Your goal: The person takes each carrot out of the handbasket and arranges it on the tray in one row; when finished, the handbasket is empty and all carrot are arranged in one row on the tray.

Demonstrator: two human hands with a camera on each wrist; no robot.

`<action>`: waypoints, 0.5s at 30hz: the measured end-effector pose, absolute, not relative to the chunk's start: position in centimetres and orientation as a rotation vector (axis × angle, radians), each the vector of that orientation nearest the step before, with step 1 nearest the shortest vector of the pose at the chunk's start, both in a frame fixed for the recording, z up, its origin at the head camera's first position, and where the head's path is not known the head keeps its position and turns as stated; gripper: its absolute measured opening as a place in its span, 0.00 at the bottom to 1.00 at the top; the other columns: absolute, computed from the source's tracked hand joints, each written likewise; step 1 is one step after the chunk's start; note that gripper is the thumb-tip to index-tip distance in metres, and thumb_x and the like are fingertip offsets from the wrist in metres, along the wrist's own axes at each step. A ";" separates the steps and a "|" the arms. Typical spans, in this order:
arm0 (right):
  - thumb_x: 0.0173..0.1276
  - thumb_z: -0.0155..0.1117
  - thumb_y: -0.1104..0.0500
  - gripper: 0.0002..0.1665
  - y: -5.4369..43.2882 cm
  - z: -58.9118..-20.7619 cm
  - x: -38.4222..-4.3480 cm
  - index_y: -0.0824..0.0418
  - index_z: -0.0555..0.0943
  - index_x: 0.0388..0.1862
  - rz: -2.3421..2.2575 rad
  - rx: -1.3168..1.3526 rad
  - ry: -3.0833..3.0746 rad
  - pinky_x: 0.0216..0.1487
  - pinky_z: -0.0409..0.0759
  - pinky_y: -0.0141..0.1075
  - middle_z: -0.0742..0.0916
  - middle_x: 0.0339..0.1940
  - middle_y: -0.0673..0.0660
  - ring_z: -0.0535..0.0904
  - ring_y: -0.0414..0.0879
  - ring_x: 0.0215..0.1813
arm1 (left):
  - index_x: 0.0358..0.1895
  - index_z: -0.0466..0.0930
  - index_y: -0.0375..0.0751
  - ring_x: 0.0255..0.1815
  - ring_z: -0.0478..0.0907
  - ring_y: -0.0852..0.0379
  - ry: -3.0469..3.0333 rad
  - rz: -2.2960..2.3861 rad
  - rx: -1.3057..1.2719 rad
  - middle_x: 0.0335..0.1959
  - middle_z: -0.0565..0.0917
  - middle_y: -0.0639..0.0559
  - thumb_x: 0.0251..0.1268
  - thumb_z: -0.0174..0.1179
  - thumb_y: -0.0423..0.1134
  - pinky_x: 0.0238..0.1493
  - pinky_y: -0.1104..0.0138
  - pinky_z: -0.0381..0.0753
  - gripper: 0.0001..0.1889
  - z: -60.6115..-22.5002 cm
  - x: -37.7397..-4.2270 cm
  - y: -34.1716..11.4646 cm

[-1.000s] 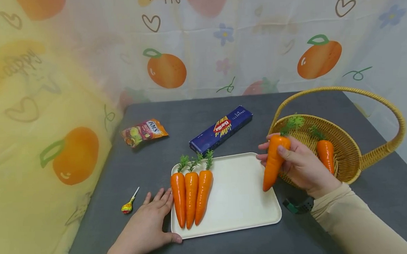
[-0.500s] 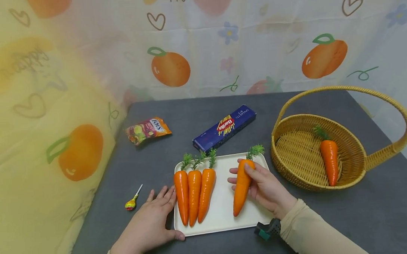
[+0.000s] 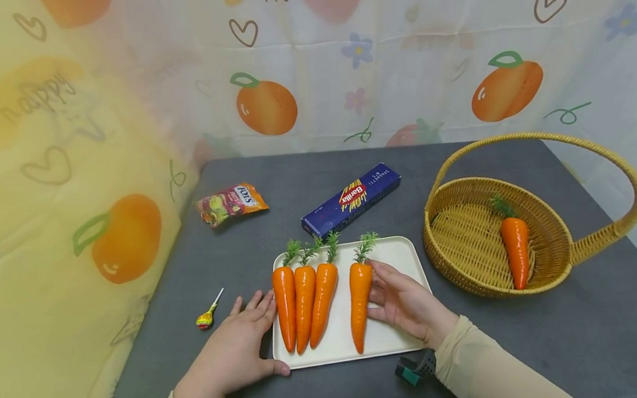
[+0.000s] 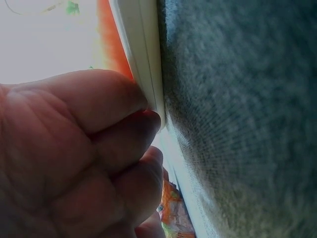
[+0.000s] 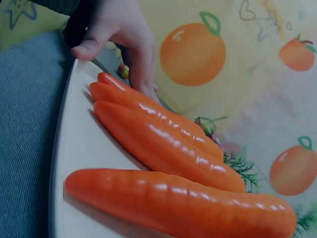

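Note:
On the cream tray (image 3: 397, 337), three carrots (image 3: 302, 308) lie side by side at the left, green tops pointing away. A fourth carrot (image 3: 360, 306) lies apart from them, just right of the tray's middle. My right hand (image 3: 406, 304) is at that carrot's right side, its fingertips touching the carrot's edge or very near it; the right wrist view shows this carrot (image 5: 178, 203) lying on the tray. My left hand (image 3: 236, 345) rests at the tray's left edge, fingers along the side and thumb at the near corner. The left wrist view shows its fingers (image 4: 114, 99) against the rim.
A wicker basket (image 3: 457, 235) with a tall handle stands at the right, holding one carrot (image 3: 516, 250). Behind the tray lie a blue spaghetti box (image 3: 352, 201) and a candy bag (image 3: 231, 205). Left of my left hand is a lollipop (image 3: 205, 318).
My right hand has brought a carrot from above the basket leftward and set it down on the tray, loosening its grip. The left hand stays at the tray's edge.

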State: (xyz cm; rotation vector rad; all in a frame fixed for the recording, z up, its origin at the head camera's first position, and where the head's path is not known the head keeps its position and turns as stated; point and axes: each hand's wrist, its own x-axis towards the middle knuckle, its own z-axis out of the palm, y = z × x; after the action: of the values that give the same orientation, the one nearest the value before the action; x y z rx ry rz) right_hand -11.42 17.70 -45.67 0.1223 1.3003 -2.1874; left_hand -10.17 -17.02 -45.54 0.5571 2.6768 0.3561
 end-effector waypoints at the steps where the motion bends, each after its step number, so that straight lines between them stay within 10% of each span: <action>1: 0.93 0.46 0.40 0.45 17.7 -45.6 -11.4 0.57 0.44 0.94 -2.178 0.120 1.309 0.74 0.83 0.49 0.70 0.86 0.67 0.77 0.57 0.78 | 0.84 0.68 0.35 0.90 0.59 0.33 2.678 0.357 0.556 0.88 0.66 0.38 0.40 0.81 0.79 0.87 0.29 0.50 0.71 -45.5 -10.2 -17.0; 8: 0.93 0.42 0.39 0.46 17.5 -45.3 -11.3 0.56 0.39 0.95 -2.113 0.096 1.343 0.85 0.67 0.64 0.52 0.92 0.74 0.56 0.74 0.90 | 0.84 0.69 0.35 0.90 0.59 0.33 2.672 0.347 0.555 0.88 0.66 0.38 0.40 0.81 0.78 0.87 0.29 0.49 0.71 -45.5 -10.2 -17.0; 15: 0.93 0.47 0.45 0.42 18.0 -44.8 -11.0 0.57 0.47 0.94 -2.082 0.137 1.442 0.84 0.66 0.66 0.57 0.92 0.71 0.63 0.73 0.87 | 0.84 0.69 0.35 0.90 0.59 0.32 2.674 0.341 0.555 0.88 0.66 0.38 0.39 0.81 0.79 0.87 0.29 0.49 0.71 -45.5 -10.1 -16.9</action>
State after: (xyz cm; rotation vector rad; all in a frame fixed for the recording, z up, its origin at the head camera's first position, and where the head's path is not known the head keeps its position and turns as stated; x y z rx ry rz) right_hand -10.98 17.98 -44.78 0.1372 1.4419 -2.0824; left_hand -10.13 -16.93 -45.49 0.5550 2.6739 0.3412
